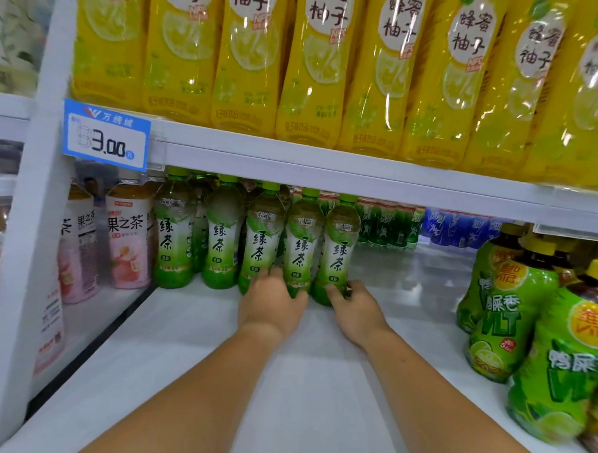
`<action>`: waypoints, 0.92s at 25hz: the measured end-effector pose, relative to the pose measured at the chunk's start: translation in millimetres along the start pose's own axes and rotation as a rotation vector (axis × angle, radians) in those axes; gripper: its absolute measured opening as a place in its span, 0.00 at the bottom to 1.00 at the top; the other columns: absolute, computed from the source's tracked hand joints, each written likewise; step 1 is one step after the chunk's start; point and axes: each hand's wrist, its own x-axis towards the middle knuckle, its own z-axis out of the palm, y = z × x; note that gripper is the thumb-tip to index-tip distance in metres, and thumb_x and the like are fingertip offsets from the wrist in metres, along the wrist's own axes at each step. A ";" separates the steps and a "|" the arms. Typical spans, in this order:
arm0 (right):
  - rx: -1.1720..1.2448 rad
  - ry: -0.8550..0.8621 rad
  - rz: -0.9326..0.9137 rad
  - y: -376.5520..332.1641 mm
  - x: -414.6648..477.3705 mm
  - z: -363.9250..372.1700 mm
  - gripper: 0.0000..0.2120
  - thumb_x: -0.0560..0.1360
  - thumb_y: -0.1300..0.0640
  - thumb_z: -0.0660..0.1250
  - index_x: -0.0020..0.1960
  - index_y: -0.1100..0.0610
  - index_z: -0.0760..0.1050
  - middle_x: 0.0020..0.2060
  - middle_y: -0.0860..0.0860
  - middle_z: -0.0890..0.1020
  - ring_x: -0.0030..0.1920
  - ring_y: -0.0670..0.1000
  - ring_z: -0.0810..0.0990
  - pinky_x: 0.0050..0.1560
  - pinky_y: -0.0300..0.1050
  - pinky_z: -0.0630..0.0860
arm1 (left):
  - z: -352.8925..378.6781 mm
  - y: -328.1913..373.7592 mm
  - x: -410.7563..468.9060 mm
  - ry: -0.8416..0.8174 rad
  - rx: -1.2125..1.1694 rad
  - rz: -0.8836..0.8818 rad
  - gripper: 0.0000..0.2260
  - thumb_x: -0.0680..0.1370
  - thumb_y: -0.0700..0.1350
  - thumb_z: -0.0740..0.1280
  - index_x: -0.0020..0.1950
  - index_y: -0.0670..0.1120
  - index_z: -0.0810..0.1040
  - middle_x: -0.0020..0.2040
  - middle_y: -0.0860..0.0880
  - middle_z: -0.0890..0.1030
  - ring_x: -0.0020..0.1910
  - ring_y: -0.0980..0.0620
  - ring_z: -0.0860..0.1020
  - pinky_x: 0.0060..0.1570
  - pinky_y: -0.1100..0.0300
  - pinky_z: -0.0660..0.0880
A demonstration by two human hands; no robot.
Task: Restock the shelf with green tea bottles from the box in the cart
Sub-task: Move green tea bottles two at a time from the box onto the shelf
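Observation:
Several green tea bottles with green caps stand in a row deep on the white shelf [189, 341]. Both my arms reach in under the upper shelf. My left hand [270, 302] grips the base of the fourth green tea bottle [302, 240], its fingers curled round the bottom. My right hand [354, 304] grips the base of the rightmost green tea bottle [337, 248], thumb on its front. Both bottles stand upright, touching each other. The box and the cart are out of view.
Pink fruit tea bottles [127, 239] stand left of the row. Large green lemon tea bottles [513, 304] crowd the shelf's right side. Yellow pomelo drink bottles [315, 62] fill the upper shelf, with a price tag [106, 135] on its edge. More green and blue bottles stand at the back.

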 end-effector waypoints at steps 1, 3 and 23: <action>-0.014 -0.007 0.022 -1.5 -3.8 -2.6 0.22 0.80 0.41 0.60 0.64 0.56 0.71 0.59 0.56 0.79 0.51 0.53 0.74 0.48 0.44 0.68 | -3.3 -0.5 -2.2 -0.030 -0.068 -0.040 0.21 0.75 0.58 0.67 0.64 0.48 0.76 0.62 0.48 0.78 0.58 0.45 0.77 0.54 0.53 0.74; 0.008 -0.012 0.081 -3.9 -11.5 -8.0 0.27 0.80 0.39 0.58 0.70 0.58 0.68 0.66 0.57 0.75 0.60 0.57 0.75 0.51 0.43 0.67 | -12.2 -2.0 -6.6 -0.081 -0.250 -0.104 0.20 0.77 0.57 0.66 0.65 0.48 0.77 0.62 0.48 0.80 0.54 0.47 0.77 0.54 0.55 0.73; 0.231 -0.207 0.479 -52.4 -173.7 -102.2 0.23 0.80 0.44 0.63 0.72 0.53 0.68 0.64 0.52 0.74 0.57 0.50 0.74 0.54 0.43 0.70 | -157.6 42.5 -94.3 -0.703 -0.492 -0.414 0.25 0.79 0.61 0.65 0.73 0.53 0.70 0.65 0.56 0.73 0.60 0.55 0.72 0.54 0.61 0.69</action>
